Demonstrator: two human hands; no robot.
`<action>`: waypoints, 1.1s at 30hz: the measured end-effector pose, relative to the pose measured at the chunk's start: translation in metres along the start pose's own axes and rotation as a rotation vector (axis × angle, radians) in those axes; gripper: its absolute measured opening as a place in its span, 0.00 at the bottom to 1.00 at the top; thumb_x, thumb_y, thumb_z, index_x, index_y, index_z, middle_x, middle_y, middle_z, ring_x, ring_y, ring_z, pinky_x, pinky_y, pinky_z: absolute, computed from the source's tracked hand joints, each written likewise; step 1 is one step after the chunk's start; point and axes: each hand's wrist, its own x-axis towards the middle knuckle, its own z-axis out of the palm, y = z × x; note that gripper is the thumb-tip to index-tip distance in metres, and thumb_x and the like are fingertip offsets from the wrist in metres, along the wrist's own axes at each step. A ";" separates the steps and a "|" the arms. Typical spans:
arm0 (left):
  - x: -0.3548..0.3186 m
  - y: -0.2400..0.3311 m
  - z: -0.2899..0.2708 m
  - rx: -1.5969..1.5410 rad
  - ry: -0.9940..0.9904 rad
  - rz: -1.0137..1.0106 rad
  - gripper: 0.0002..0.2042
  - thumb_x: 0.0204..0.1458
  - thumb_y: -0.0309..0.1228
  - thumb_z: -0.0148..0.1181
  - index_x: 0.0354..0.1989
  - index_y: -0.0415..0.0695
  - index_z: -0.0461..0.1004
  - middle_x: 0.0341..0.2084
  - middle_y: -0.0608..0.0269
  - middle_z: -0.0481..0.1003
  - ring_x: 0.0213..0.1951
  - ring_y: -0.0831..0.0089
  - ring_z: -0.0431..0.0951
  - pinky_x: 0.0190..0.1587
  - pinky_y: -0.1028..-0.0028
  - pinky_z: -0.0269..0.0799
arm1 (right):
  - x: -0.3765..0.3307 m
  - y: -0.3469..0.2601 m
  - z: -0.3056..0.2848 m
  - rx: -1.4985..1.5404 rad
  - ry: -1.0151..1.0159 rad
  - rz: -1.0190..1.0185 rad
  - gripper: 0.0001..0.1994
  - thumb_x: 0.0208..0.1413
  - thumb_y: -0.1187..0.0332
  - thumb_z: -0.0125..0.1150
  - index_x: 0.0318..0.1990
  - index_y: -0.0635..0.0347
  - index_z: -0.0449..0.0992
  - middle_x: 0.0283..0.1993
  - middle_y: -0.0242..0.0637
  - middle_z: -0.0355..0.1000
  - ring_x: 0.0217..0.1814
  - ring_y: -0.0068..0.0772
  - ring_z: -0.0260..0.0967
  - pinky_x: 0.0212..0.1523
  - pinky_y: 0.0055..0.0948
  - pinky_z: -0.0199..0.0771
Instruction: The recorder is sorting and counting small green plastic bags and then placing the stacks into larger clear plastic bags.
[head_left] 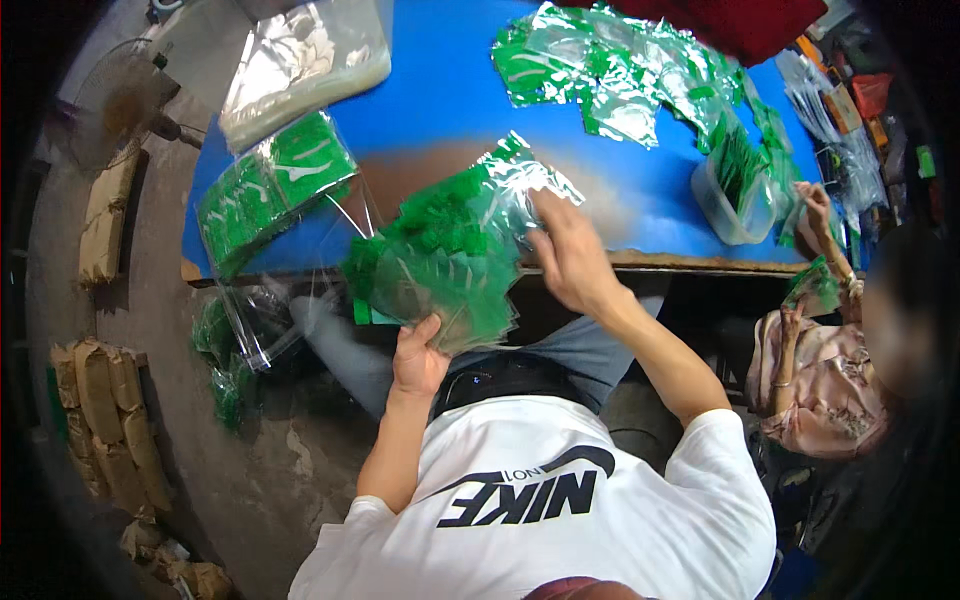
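Observation:
My left hand (418, 358) grips the lower edge of a fanned stack of green packets (445, 268) in clear plastic, held over my lap at the front edge of the blue table (450, 90). My right hand (568, 255) rests on the top right of the same stack, fingers pinching the shiny clear wrap (520, 175) that sticks up from it. The stack hides part of the table's worn brown patch.
A clear bag of green packets (275, 190) lies on the table's left, a white-filled bag (300, 65) behind it. Loose green packets (620, 70) cover the far right, beside a clear tub (735, 190). Another person (820, 370) sits at right, handling packets. Brown parcels (105, 420) lie on the floor.

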 end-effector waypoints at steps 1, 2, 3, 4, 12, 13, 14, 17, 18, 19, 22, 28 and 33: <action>0.001 0.001 0.000 0.004 0.002 -0.005 0.24 0.55 0.24 0.61 0.62 0.41 0.66 0.58 0.55 0.72 0.60 0.58 0.72 0.64 0.52 0.66 | 0.004 0.003 0.001 -0.133 0.230 0.127 0.23 0.64 0.66 0.52 0.64 0.66 0.63 0.64 0.57 0.64 0.70 0.56 0.58 0.71 0.51 0.53; 0.002 0.001 0.001 -0.001 0.009 0.000 0.24 0.55 0.24 0.60 0.62 0.41 0.66 0.57 0.55 0.72 0.60 0.57 0.72 0.64 0.52 0.67 | 0.006 0.003 0.001 -0.154 0.209 0.077 0.24 0.63 0.66 0.53 0.64 0.68 0.62 0.61 0.60 0.66 0.65 0.60 0.63 0.66 0.51 0.59; 0.002 0.000 0.002 -0.005 0.015 0.007 0.23 0.55 0.24 0.60 0.61 0.40 0.67 0.57 0.55 0.72 0.59 0.57 0.72 0.63 0.52 0.68 | 0.005 -0.001 0.004 -0.150 0.212 0.082 0.24 0.63 0.66 0.53 0.64 0.68 0.62 0.61 0.60 0.66 0.65 0.60 0.63 0.66 0.51 0.59; 0.002 0.001 0.004 0.001 0.018 0.006 0.23 0.55 0.24 0.60 0.61 0.40 0.67 0.57 0.55 0.72 0.59 0.57 0.72 0.63 0.52 0.68 | 0.006 -0.010 0.010 -0.009 0.133 0.025 0.24 0.64 0.65 0.52 0.64 0.68 0.62 0.59 0.61 0.68 0.62 0.62 0.64 0.64 0.50 0.62; -0.001 0.000 -0.001 0.085 0.079 0.013 0.24 0.55 0.23 0.58 0.62 0.43 0.65 0.57 0.57 0.71 0.60 0.59 0.71 0.61 0.53 0.70 | 0.033 -0.045 0.012 0.332 0.017 0.283 0.44 0.58 0.45 0.60 0.70 0.70 0.51 0.66 0.65 0.60 0.69 0.59 0.60 0.67 0.42 0.60; 0.000 0.000 0.000 0.092 0.096 0.029 0.24 0.55 0.22 0.58 0.62 0.44 0.65 0.56 0.58 0.72 0.59 0.60 0.72 0.60 0.55 0.70 | 0.032 -0.059 0.012 0.259 -0.078 0.213 0.44 0.58 0.48 0.61 0.72 0.67 0.48 0.68 0.63 0.59 0.70 0.57 0.59 0.68 0.39 0.60; -0.002 0.003 0.014 0.086 0.146 0.045 0.23 0.53 0.18 0.58 0.59 0.44 0.67 0.52 0.62 0.74 0.56 0.64 0.74 0.60 0.58 0.70 | 0.033 -0.065 0.012 0.291 -0.127 0.297 0.53 0.48 0.51 0.73 0.72 0.68 0.45 0.70 0.60 0.56 0.73 0.53 0.55 0.70 0.38 0.55; 0.001 0.018 0.054 0.331 0.074 0.291 0.25 0.49 0.19 0.63 0.59 0.42 0.68 0.51 0.61 0.74 0.54 0.67 0.74 0.59 0.64 0.68 | 0.043 -0.055 0.009 0.538 0.058 0.101 0.57 0.40 0.61 0.81 0.73 0.68 0.44 0.70 0.54 0.56 0.72 0.46 0.55 0.71 0.39 0.55; 0.012 0.032 0.056 0.709 0.026 0.454 0.22 0.49 0.21 0.64 0.55 0.40 0.71 0.49 0.60 0.76 0.52 0.67 0.75 0.58 0.65 0.69 | 0.048 -0.058 -0.003 0.449 0.160 0.019 0.60 0.35 0.68 0.83 0.73 0.65 0.44 0.71 0.49 0.55 0.71 0.41 0.56 0.70 0.39 0.56; 0.021 0.052 0.064 1.091 -0.030 0.604 0.20 0.49 0.23 0.66 0.52 0.39 0.74 0.47 0.60 0.77 0.50 0.67 0.76 0.56 0.66 0.69 | 0.058 -0.055 -0.014 0.466 0.238 -0.062 0.62 0.34 0.68 0.84 0.75 0.61 0.43 0.72 0.48 0.54 0.69 0.41 0.59 0.68 0.39 0.59; 0.056 0.083 0.105 1.319 -0.146 0.660 0.13 0.50 0.29 0.68 0.44 0.39 0.78 0.41 0.57 0.79 0.45 0.66 0.78 0.53 0.66 0.70 | 0.083 -0.039 -0.035 0.527 0.394 -0.118 0.66 0.31 0.69 0.85 0.76 0.54 0.39 0.71 0.46 0.53 0.65 0.39 0.62 0.65 0.38 0.65; 0.129 0.085 0.062 1.540 -0.259 0.801 0.28 0.46 0.34 0.72 0.56 0.37 0.71 0.50 0.53 0.75 0.53 0.57 0.74 0.57 0.63 0.67 | 0.072 0.029 0.040 0.703 0.244 0.114 0.56 0.39 0.66 0.80 0.73 0.61 0.46 0.61 0.49 0.67 0.65 0.40 0.64 0.67 0.37 0.62; 0.118 0.079 0.085 1.476 -0.264 0.554 0.27 0.45 0.28 0.72 0.55 0.39 0.71 0.50 0.58 0.75 0.53 0.63 0.74 0.58 0.63 0.67 | 0.068 0.024 0.027 0.573 0.180 0.024 0.52 0.39 0.64 0.80 0.71 0.57 0.51 0.63 0.47 0.67 0.66 0.52 0.64 0.66 0.41 0.64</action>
